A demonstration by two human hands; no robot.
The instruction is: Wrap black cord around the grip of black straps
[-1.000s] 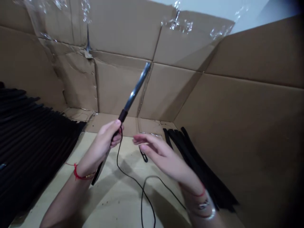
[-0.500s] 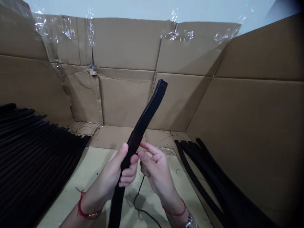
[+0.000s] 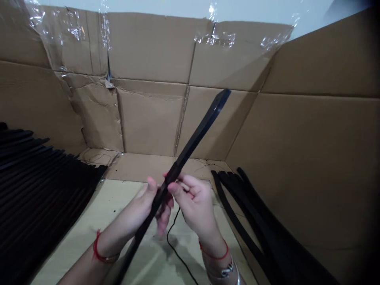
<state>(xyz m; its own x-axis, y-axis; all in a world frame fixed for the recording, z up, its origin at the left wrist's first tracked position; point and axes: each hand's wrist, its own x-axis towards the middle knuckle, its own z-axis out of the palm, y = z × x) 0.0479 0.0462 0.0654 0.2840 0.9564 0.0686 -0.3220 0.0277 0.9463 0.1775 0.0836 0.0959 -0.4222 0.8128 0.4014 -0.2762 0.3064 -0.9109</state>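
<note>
A long, slightly curved black strip (image 3: 200,130) slants up and away between my hands, a small hole near its far end. A darker band, apparently wrapped, circles it just above my fingers. My left hand (image 3: 148,206) is around the lower part, thumb on the near side, its other fingers behind and blurred. My right hand (image 3: 192,202) pinches the strip at the dark band, thumb in front and fingertips partly hidden behind. From under the right hand a thin black cord (image 3: 170,241) trails down to the board.
Many black strips (image 3: 44,198) lie side by side at the left. Several more curved ones (image 3: 252,213) lean at the right. A pale board (image 3: 97,225) lies below my hands. Taped cardboard walls (image 3: 148,118) stand at the back and sides.
The strip has turned more edge-on and its far end has swung right. My right thumb has moved onto it, while my left fingers have loosened and dropped. The view has shifted slightly.
</note>
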